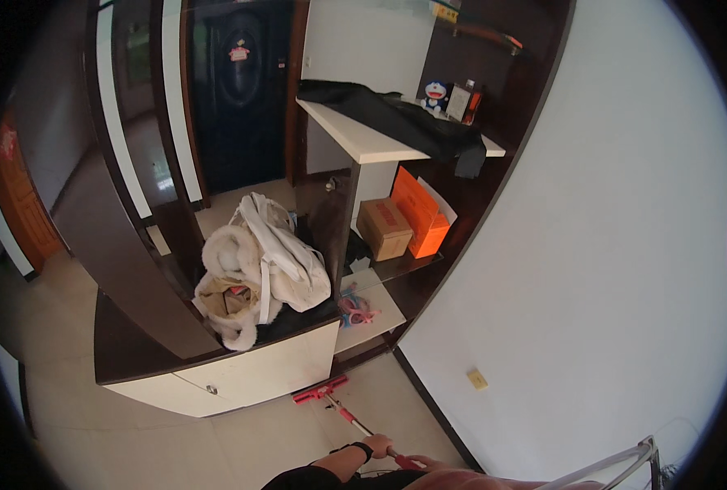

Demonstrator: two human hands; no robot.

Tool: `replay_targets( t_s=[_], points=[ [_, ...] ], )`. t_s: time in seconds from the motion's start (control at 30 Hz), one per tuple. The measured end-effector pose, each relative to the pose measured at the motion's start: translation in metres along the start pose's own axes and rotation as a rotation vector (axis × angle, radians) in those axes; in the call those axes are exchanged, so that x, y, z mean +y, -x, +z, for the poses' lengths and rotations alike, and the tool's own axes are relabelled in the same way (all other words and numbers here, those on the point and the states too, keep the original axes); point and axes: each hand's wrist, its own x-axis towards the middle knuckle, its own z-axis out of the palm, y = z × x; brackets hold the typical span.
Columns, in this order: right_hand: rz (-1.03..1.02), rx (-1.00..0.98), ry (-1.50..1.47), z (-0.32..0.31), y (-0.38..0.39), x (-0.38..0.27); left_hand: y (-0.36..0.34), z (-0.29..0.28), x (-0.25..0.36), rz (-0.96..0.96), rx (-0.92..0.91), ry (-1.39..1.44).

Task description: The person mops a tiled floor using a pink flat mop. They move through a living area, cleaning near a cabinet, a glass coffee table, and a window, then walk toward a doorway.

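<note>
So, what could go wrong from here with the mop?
The mop head sits close to the cabinet base; with the left hand and right hand on the mop handle, a hard push might scuff it. A bump could also tip the fluffy bag near its front edge. The black cloth overhanging the shelf may slip.

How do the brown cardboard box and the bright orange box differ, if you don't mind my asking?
The brown cardboard box sits lower, while the bright orange box rises higher. The brown box looks all brown outside, whereas the orange box also shows a white panel. Both stand side by side beneath the cream countertop.
</note>
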Motion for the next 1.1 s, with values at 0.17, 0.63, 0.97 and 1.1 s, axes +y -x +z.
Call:
replay_targets(
  t_s=[0.17, 0.63, 0.97, 1.1],
  points=[
    [-0.159, -0.097, -0.278, 0.007, -0.008, -0.006, 0.020, -0.043, -0.009, 0.147, 0.334, 0.257],
    [-0.799, 0.032, 0.577, 0.010, -0.126, 0.041, 0.066, -0.048, -0.026, 0.212, 0.489, 0.140],
    [-0.837, -0.196, 0.692, -0.029, -0.080, 0.181, 0.044, 0.049, 0.026, 0.132, 0.095, 0.049],
    [-0.698, -0.126, 0.454, -0.018, -0.050, 0.217, 0.044, 0.075, 0.043, 0.168, 0.012, -0.064]
  ],
)
